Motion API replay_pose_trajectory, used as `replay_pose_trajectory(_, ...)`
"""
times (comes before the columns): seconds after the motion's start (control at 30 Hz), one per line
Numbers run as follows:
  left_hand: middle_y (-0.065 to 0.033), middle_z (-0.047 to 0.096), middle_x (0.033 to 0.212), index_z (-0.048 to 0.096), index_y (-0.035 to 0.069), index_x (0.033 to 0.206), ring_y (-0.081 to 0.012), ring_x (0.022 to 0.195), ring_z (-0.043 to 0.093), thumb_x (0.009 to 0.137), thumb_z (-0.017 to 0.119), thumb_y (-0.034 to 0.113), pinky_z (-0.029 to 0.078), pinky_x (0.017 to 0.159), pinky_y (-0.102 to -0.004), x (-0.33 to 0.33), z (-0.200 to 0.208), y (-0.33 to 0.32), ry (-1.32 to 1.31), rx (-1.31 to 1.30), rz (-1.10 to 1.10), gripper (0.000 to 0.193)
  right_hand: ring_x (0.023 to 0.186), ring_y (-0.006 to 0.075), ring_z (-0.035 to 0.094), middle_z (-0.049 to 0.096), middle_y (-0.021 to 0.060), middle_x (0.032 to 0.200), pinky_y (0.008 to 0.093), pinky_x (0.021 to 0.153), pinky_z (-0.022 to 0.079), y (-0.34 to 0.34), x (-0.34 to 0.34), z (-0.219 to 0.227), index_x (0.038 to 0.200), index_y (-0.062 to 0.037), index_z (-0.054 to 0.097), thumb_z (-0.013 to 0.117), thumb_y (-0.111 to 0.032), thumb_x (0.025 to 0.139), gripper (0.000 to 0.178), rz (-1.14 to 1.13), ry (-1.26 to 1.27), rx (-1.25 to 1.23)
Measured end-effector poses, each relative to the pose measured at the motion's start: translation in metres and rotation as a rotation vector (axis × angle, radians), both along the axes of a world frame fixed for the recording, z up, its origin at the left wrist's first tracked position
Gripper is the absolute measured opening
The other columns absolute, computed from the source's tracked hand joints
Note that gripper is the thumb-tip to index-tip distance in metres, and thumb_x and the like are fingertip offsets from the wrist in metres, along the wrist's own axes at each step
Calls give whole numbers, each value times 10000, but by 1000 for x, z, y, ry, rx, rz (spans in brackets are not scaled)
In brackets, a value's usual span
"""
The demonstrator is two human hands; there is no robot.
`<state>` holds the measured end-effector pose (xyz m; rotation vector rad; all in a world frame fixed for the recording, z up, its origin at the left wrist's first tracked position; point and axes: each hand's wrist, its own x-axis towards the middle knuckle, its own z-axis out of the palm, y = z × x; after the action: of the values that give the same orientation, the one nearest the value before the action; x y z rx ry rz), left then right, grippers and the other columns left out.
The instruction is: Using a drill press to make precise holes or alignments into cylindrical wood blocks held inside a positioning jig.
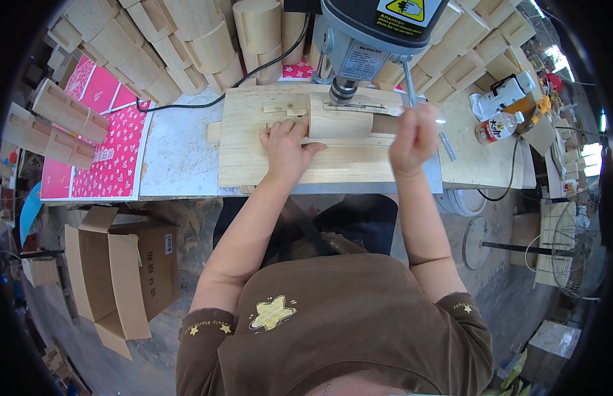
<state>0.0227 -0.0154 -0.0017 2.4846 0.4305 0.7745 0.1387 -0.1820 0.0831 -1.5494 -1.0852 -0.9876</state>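
Note:
A curved light wooden piece (336,122) lies on a wooden base board (253,155) under the chuck of a bench drill press (359,39). My left hand (286,145) presses flat on the board against the left end of the wooden piece and holds it in place. My right hand (414,135) is closed around the drill press's metal feed lever (408,80), to the right of the piece. The drill chuck (343,90) sits just above the piece's top.
Many curved wooden pieces (187,39) are stacked along the back and at the left. A pink patterned sheet (108,158) lies at the left of the bench. White bottles (504,99) stand at the right. An open cardboard box (122,270) sits on the floor at the left.

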Motion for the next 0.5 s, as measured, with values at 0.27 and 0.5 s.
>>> replay_pose_trajectory(0.27,-25,566,849,630,137,1111,-229,909,498,561,788,344,270,854,-427,8,3,-1,-6,-8,1,609,693,202,591,611,153,671,306,655,451,46,73,161,839,34,646,513,-237,836,302,-309,242,-226)
replay_pose_trajectory(0.5,-30,552,829,662,128,924,-235,918,511,537,795,353,280,847,-418,10,-3,21,-52,-197,-62,466,744,99,530,574,44,830,240,670,420,18,57,91,1184,-31,513,513,-181,907,315,115,544,-263)
